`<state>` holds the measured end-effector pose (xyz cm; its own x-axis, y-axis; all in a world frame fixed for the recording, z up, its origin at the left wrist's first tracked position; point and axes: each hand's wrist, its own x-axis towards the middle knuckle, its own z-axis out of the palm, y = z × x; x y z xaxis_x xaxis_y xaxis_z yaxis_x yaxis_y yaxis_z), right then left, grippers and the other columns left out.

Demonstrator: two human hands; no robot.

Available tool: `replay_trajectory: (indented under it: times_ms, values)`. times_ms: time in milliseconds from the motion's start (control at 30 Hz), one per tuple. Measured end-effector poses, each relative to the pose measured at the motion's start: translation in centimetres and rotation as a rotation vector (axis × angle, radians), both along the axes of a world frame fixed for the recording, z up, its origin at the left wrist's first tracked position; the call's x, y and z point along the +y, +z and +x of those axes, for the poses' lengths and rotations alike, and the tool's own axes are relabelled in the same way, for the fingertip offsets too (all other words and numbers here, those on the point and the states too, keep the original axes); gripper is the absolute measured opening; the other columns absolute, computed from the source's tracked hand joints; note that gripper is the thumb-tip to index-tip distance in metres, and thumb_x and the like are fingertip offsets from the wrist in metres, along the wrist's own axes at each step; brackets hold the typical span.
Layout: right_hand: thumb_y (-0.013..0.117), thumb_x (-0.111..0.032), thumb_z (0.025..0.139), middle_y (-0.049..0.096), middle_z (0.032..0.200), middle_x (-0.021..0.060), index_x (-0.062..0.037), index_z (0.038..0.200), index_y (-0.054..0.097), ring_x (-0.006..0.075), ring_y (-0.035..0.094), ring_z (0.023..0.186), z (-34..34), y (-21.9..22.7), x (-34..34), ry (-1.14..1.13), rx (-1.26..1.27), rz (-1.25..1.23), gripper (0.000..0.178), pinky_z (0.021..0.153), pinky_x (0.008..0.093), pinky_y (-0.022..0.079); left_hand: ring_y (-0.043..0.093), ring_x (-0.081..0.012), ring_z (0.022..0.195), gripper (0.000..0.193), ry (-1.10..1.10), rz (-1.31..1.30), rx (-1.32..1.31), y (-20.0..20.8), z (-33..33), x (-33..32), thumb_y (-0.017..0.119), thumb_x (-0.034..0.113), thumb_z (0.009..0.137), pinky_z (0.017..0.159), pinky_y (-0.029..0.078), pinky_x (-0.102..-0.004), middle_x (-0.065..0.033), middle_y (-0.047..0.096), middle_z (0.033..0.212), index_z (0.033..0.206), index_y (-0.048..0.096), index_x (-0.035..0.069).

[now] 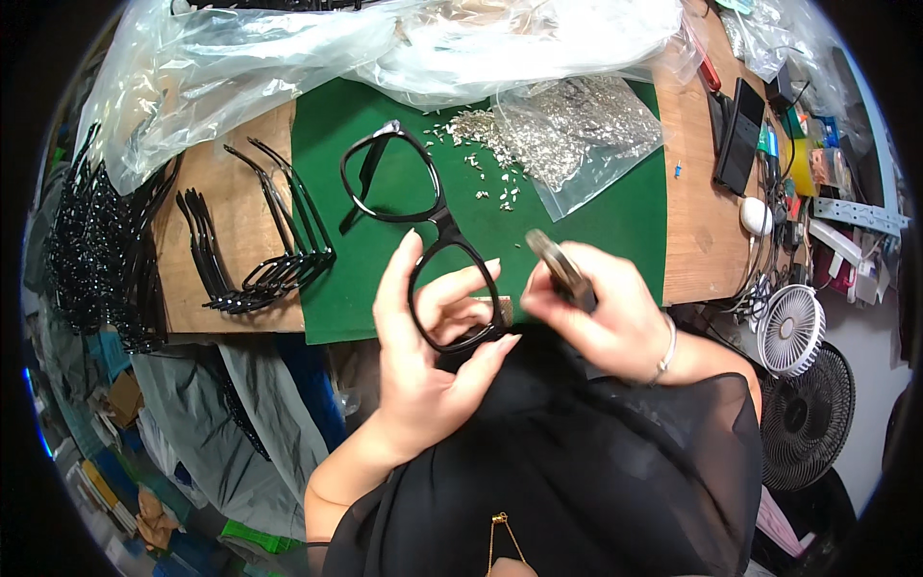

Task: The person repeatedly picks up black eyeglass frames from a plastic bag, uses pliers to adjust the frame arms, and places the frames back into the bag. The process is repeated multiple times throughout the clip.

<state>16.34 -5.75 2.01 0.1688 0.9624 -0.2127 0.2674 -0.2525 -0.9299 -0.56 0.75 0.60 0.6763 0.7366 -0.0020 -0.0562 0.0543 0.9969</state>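
Note:
My left hand (420,363) grips a black eyeglass frame (445,218) by its near rim, fingers and thumb around the edge. The frame slants up and away over the green mat, one temple showing behind its far rim. My right hand (608,310) is closed around a small dark tool with a metal end (561,270), smeared by motion so that its kind is unclear. The tool is apart from the frame, a little to its right. Beyond the hands, small silvery pieces (487,144) lie loose on the mat beside a clear plastic bag (588,135) filled with more of them.
Black glasses parts stand in rows (288,231) at the left of the wooden table (236,183), beside glittery black bundles (101,260). Plastic sheeting (317,48) covers the far edge. Rightward are a phone (739,137), cables, a white fan (791,330) and a black fan (808,415).

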Motion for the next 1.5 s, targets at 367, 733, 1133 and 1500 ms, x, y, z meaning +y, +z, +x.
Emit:
replay_trajectory:
  times_ms: [367, 733, 1133, 1500]
  values:
    - [0.061, -0.011, 0.082, 0.054, 0.080, 0.0015, -0.0008, 0.090, 0.050, 0.0061, 0.049, 0.071, -3.1, -0.2, -0.8, -0.352, 0.711, -0.024, 0.017, 0.064, 0.0224, 0.042, 0.052, -0.0154, 0.092, 0.090, 0.190, 0.247, 0.046, -0.8, 2.0, -2.3, 0.060, -0.014, 0.068, 0.082, 0.049, -0.0277, -0.0173, 0.045, 0.118, 0.134, 0.002, 0.005]
    - [0.060, -0.021, 0.081, 0.059, 0.081, 0.0100, -0.0014, 0.086, 0.053, 0.0185, 0.057, 0.076, 0.4, 1.9, -0.6, 0.257, 0.234, -0.224, 0.022, 0.069, 0.0298, 0.045, 0.059, -0.0210, 0.093, 0.086, -0.052, -0.096, -0.026, 1.8, -0.9, 0.3, 0.057, -0.013, 0.073, 0.082, 0.048, -0.0298, -0.0229, 0.046, 0.118, 0.133, -0.002, 0.002]
    - [0.059, -0.025, 0.080, 0.057, 0.075, 0.0171, 0.0006, 0.081, 0.050, 0.0337, 0.057, 0.072, 0.1, 2.3, 0.4, 0.617, -0.242, -0.265, 0.027, 0.064, 0.0401, 0.045, 0.055, -0.0285, 0.102, 0.084, -0.098, -0.177, 0.007, 1.6, -1.3, 0.1, 0.057, -0.011, 0.075, 0.085, 0.046, -0.0324, -0.0230, 0.043, 0.121, 0.134, -0.002, 0.003]
    - [0.057, -0.031, 0.081, 0.058, 0.082, 0.0176, 0.0013, 0.102, 0.050, 0.0323, 0.058, 0.080, 1.7, 0.0, -0.1, 0.607, -0.262, -0.250, 0.039, 0.070, 0.0397, 0.045, 0.056, -0.0112, 0.074, 0.090, -0.119, -0.151, 0.073, 0.5, -2.0, 0.5, 0.061, -0.013, 0.068, 0.069, 0.046, -0.0215, -0.0196, 0.048, 0.114, 0.135, 0.005, 0.007]
